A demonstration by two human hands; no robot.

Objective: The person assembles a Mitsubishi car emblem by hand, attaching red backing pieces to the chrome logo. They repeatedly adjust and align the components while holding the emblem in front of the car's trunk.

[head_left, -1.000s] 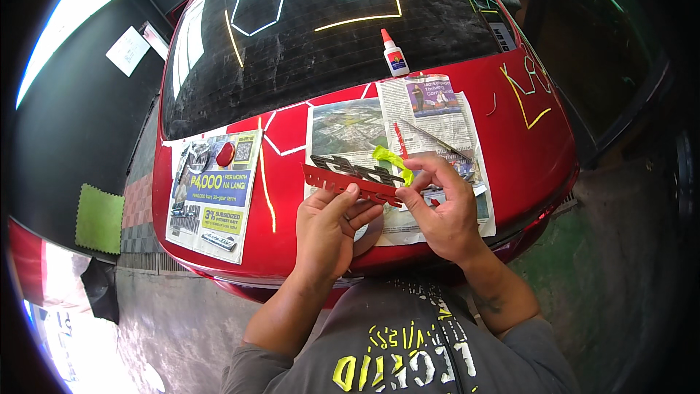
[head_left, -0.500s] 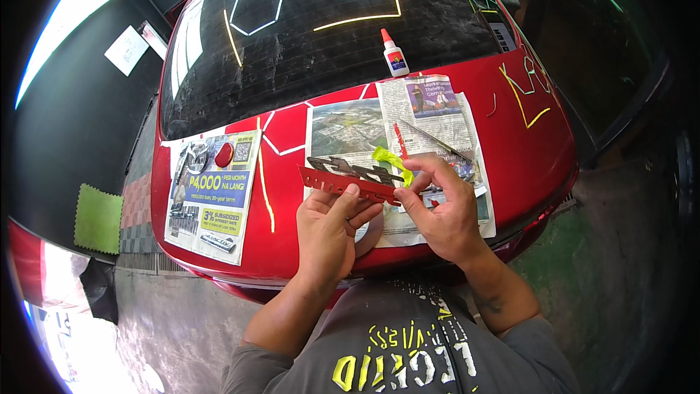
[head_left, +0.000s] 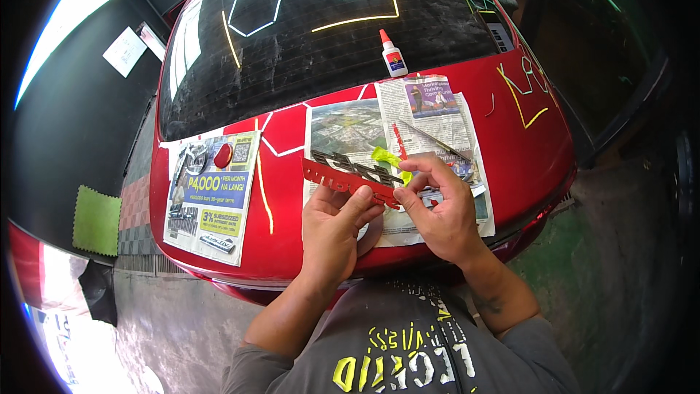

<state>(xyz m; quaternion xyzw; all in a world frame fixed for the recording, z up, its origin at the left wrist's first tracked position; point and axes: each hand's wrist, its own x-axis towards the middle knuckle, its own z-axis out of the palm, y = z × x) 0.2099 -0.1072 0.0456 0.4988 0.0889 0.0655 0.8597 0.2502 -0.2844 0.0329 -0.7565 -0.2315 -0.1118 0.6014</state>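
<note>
My left hand grips a red strip with cut-out shapes along it, thumb on the near face. Behind the strip, and partly covered by it, is a black openwork piece that looks like lettering. At the strip's right end, my right hand has thumb and forefinger drawn together; whether they pinch the strip is hidden. Just beyond the fingers, crumpled yellow-green film lies on newspaper, near a red scrap and a slim pointed metal tool. A pale ring is half hidden beside my left hand.
The papers lie on a red car's trunk lid. A white glue bottle with red cap stands by the rear window. On the left newspaper are a round red object and a chrome emblem. White and yellow tape lines mark the car.
The red strip and black piece have tilted in my hands, showing more of the cut-outs and lettering. My hands have stayed almost in place.
</note>
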